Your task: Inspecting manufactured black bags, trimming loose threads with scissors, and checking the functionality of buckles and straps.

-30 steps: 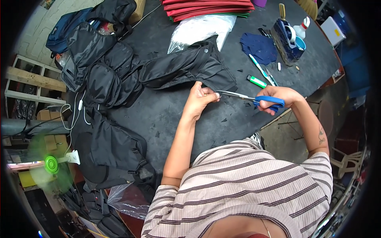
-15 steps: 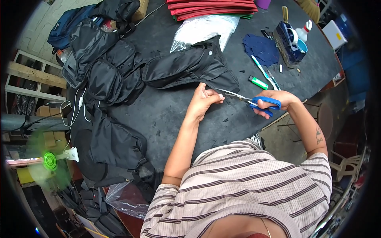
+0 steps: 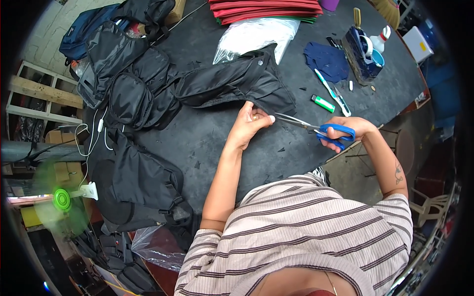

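My left hand (image 3: 248, 126) pinches the near edge of a black fabric bag (image 3: 217, 88) between thumb and fingers. The bag lies across the dark table, its right end a loose flap. My right hand (image 3: 345, 130) has its fingers through the blue handles of a pair of scissors (image 3: 298, 122). The blades point left and stand a little apart, with the tips close to my left thumb and the bag's lower edge. Whatever small piece sits between my left fingertips is hidden.
Black bags (image 3: 131, 98) are heaped at the left, another bag (image 3: 143, 172) nearer. Right of the work lie a green lighter (image 3: 323, 103), a toothbrush (image 3: 326, 85), a navy cloth (image 3: 326, 61) and a tool box (image 3: 363, 56). A green fan (image 3: 61, 200) spins at the left edge.
The scissors and my right hand have shifted slightly right, and the blades have spread apart. My left hand has moved a little left, still pinching the bag's edge.
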Tool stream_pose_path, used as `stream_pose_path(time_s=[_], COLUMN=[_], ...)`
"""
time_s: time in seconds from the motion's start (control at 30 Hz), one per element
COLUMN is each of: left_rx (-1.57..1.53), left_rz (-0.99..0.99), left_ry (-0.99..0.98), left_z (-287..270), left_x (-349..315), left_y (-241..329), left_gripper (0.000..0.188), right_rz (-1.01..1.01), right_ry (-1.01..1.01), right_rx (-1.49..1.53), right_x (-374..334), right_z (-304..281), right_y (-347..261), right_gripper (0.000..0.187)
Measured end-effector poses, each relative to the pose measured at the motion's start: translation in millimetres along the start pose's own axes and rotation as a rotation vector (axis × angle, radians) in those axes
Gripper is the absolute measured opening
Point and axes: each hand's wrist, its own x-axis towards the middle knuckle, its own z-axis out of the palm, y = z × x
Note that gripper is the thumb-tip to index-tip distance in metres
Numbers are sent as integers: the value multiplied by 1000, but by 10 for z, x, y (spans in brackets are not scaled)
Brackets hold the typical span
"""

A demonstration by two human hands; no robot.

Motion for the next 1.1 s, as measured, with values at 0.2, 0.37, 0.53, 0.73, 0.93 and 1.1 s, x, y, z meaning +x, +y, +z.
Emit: stream_pose_path(time_s=[0.2, 0.37, 0.53, 0.73, 0.93, 1.1], left_rx=[-25, -46, -26, -89, -103, -100], left_rz=[-22, -22, -57, -71, -57, -52], left_ry=[65, 43, 54, 34, 22, 26], left_z=[86, 55, 5, 8, 7, -5], left_x=[-10, -8, -16, -38, -41, -35], left_y=[108, 113, 146, 167, 172, 169], left_gripper=[51, 51, 48, 50, 51, 52], right_rz=[-16, -10, -58, -52, -72, -91], right_ry=[17, 48, 69, 55, 84, 114], right_rx=[1, -1, -64, -78, -74, -34], right_x=[-17, -12, 31, 63, 119, 189], right_z=[57, 66, 82, 96, 141, 164], right_y=[-78, -92, -102, -160, -166, -109], right_gripper=[56, 51, 46, 41, 38, 37])
